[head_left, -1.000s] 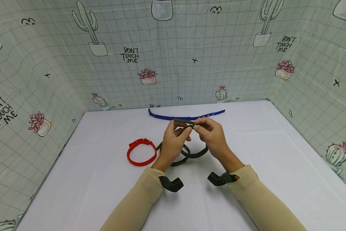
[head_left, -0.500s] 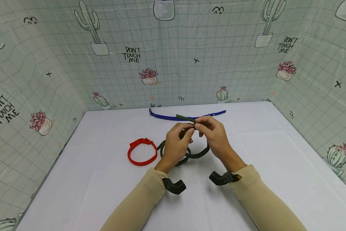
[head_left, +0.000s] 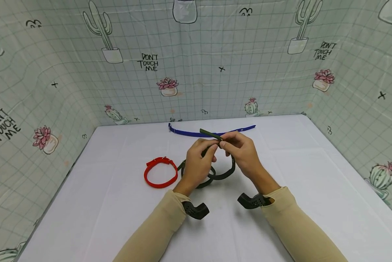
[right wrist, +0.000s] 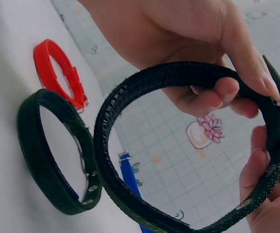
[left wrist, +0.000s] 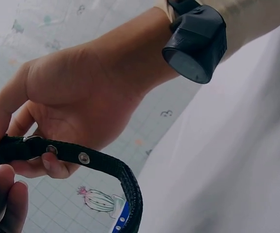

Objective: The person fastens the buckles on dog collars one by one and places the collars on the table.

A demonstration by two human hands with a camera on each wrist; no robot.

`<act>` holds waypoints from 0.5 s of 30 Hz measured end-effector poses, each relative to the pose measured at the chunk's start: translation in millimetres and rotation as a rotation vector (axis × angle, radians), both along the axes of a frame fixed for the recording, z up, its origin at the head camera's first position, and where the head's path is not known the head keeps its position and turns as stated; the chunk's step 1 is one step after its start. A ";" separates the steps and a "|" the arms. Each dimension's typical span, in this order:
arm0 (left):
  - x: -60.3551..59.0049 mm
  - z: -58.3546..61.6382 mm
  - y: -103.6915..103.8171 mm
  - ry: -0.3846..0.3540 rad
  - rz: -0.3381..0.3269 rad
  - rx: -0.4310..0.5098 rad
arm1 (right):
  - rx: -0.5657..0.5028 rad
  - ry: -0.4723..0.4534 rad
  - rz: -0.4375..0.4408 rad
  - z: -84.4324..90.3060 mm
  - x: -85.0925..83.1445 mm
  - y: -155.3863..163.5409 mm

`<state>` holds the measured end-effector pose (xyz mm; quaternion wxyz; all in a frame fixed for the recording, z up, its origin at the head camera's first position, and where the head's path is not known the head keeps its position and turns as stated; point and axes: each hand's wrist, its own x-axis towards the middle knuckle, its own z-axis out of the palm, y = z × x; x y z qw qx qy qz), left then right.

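Observation:
A dark green buckled pet collar (head_left: 210, 134), bent into a loop, is held up above the table between both hands. My left hand (head_left: 197, 163) pinches it on the left side of the buckle. With thumb and fingers, my right hand (head_left: 243, 153) pinches the strap beside the metal buckle. The strap's free end sticks out up and to the left over the fingers. Its eyelets (left wrist: 84, 158) show in the left wrist view. Below, a second dark green collar (right wrist: 47, 160) rests on the table as a closed loop, partly hidden by my left hand in the head view.
A red collar (head_left: 161, 186) lies closed in a ring to the left of the hands. Stretched out near the back edge is a blue collar (head_left: 189, 134). The white table (head_left: 313, 182) is backed by a printed cactus cloth (head_left: 199, 47).
The strap's free end has risen and now points up-left, clear of my left fingers. My left hand has shifted slightly right and lower; both hands keep hold of the collar.

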<state>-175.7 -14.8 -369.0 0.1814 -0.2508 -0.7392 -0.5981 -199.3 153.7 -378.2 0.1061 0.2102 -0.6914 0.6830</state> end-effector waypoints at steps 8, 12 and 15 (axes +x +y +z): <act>-19.5 -18.0 -3.3 -0.203 -0.136 0.162 | 0.049 -0.005 0.009 2.1 0.0 2.1; -20.4 -17.0 -5.5 -0.238 -0.180 0.220 | 0.055 -0.028 0.020 3.3 0.6 1.0; -20.1 -16.7 -6.1 -0.238 -0.190 0.226 | 0.070 -0.039 0.024 2.8 0.1 1.9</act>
